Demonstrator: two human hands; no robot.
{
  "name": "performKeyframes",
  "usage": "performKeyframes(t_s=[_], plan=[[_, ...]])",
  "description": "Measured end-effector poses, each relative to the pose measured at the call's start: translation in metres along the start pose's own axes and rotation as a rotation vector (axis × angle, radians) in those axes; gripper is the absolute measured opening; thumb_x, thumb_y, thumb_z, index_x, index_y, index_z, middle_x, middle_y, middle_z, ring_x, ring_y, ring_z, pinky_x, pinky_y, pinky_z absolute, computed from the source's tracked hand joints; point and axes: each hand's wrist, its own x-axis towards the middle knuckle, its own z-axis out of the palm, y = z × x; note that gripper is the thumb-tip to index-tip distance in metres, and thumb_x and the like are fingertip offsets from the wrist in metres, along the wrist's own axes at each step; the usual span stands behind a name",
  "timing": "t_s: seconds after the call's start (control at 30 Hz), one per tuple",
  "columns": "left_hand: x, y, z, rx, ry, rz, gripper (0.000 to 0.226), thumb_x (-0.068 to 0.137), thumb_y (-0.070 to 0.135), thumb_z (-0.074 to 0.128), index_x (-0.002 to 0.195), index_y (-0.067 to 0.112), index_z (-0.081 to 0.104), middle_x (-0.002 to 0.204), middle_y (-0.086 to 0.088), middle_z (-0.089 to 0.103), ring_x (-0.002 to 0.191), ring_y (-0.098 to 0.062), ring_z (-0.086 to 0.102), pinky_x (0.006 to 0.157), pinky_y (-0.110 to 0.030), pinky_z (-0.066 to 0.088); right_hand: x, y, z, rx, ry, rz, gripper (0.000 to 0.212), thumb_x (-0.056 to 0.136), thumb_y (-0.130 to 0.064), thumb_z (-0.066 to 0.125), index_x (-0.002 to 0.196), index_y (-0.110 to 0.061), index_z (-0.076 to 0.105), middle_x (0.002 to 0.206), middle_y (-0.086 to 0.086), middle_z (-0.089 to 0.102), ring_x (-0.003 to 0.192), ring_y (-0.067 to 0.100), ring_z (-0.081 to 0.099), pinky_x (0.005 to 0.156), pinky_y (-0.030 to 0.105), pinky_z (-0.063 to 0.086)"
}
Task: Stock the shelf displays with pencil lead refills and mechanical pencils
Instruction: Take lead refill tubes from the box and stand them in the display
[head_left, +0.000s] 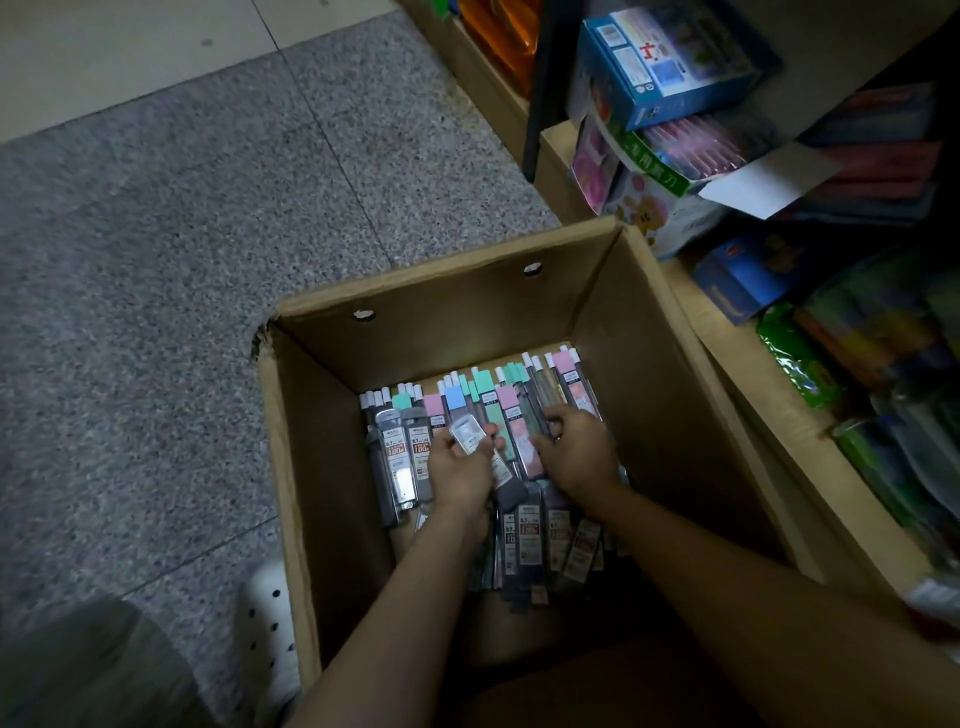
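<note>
Both hands are down in the cardboard box (322, 467) on the floor. The left hand (460, 470) grips a clear lead refill case (470, 434); the right hand (579, 452) curls around packs (524, 447) in the heap of refills and pencils lining the bottom.

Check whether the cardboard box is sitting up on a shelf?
No, the cardboard box sits on the speckled floor beside the shelf, with both hands reaching into it.

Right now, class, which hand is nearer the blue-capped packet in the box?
Left. The left hand sits just below the blue-capped packet; the right hand lies further right.
</note>
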Motion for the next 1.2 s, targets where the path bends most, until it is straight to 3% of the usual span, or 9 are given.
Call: performKeyframes(t_s=[0.1,0.27,0.37,0.43,0.53,0.73,0.87,1.1,1.2], plan=[[-0.002,0.001,0.000,-0.011,-0.028,-0.002,0.021,0.094,0.009,0.059,0.113,0.017,0.056,0.101,-0.010,0.071,0.086,-0.022,0.070,0.077,-0.046,0.060,-0.006,-0.001,-0.005,0.002,0.003,0.065,0.023,0.091,-0.023,0.064,0.110,-0.009,0.067,0.100,0.011,0.069,0.092,0.025,0.066,0.079,0.033,0.055],[-0.012,0.013,0.003,0.008,-0.106,0.028,0.026,0.103,0.007,0.038,0.126,0.017,0.037,0.077,-0.007,0.054,0.057,-0.018,0.050,0.056,-0.033,0.046,-0.026,-0.002,-0.027,0.160,-0.023,0.242,0.001,0.093,-0.016,0.059,0.092,-0.016,0.059,0.103,0.009,0.067,0.093,0.023,0.065,0.059,0.019,0.045],[-0.027,0.026,0.006,0.159,-0.152,0.096,0.035,0.099,0.010,0.050,0.132,0.011,0.040,0.072,-0.009,0.058,0.054,-0.020,0.048,0.057,-0.034,0.046,-0.041,-0.010,-0.044,0.463,-0.103,0.367,0.013,0.094,-0.007,0.057,0.083,-0.014,0.059,0.098,0.012,0.069,0.081,0.026,0.070,0.072,0.038,0.060],[-0.042,0.038,0.007,0.240,-0.172,0.181,0.036,0.091,0.015,0.066,0.124,0.007,0.053,0.084,-0.014,0.069,0.058,-0.019,0.053,0.064,-0.033,0.048,-0.056,-0.021,-0.059,0.685,-0.184,0.398,0.009,0.094,0.001,0.053,0.094,-0.006,0.059,0.089,0.013,0.069,0.066,0.020,0.069,0.063,0.034,0.061],[-0.070,0.068,0.011,0.257,-0.224,0.295,0.031,0.078,0.015,0.081,0.103,0.010,0.064,0.095,-0.012,0.073,0.067,-0.017,0.065,0.060,-0.024,0.052,-0.077,-0.046,-0.093,0.830,-0.267,0.305,0.022,0.095,0.009,0.049,0.115,0.002,0.053,0.080,0.008,0.064,0.070,0.015,0.065,0.046,0.022,0.055],[-0.145,0.146,0.033,0.265,-0.524,0.497,0.027,0.074,0.003,0.080,0.097,0.009,0.066,0.092,-0.014,0.073,0.077,-0.021,0.070,0.075,-0.035,0.060,-0.124,-0.100,-0.194,0.771,-0.196,0.032,0.028,0.096,0.007,0.049,0.124,0.007,0.048,0.103,0.019,0.057,0.102,0.031,0.063,0.084,0.040,0.058],[-0.193,0.190,0.051,0.451,-0.713,0.690,0.021,0.078,0.009,0.078,0.093,0.013,0.064,0.064,0.004,0.069,0.048,-0.004,0.056,0.044,-0.018,0.044,-0.161,-0.117,-0.261,0.700,-0.177,-0.074,0.034,0.091,-0.004,0.064,0.122,-0.002,0.050,0.103,0.014,0.068,0.086,0.024,0.069,0.065,0.035,0.061],[-0.241,0.207,0.076,0.531,-1.014,0.764,0.021,0.083,0.020,0.076,0.099,0.011,0.067,0.068,0.000,0.066,0.054,-0.008,0.054,0.048,-0.020,0.045,-0.196,-0.112,-0.329,0.502,0.006,-0.263,0.029,0.094,-0.033,0.060,0.108,-0.008,0.062,0.096,0.009,0.074,0.086,0.021,0.073,0.078,0.040,0.061],[-0.247,0.205,0.088,0.542,-0.980,0.745,0.024,0.083,0.025,0.076,0.100,0.011,0.069,0.073,-0.008,0.066,0.056,-0.011,0.054,0.049,-0.021,0.044,-0.197,-0.108,-0.336,0.390,0.145,-0.276,0.018,0.095,-0.028,0.060,0.100,-0.011,0.065,0.092,0.003,0.073,0.078,0.010,0.072,0.064,0.022,0.058]])
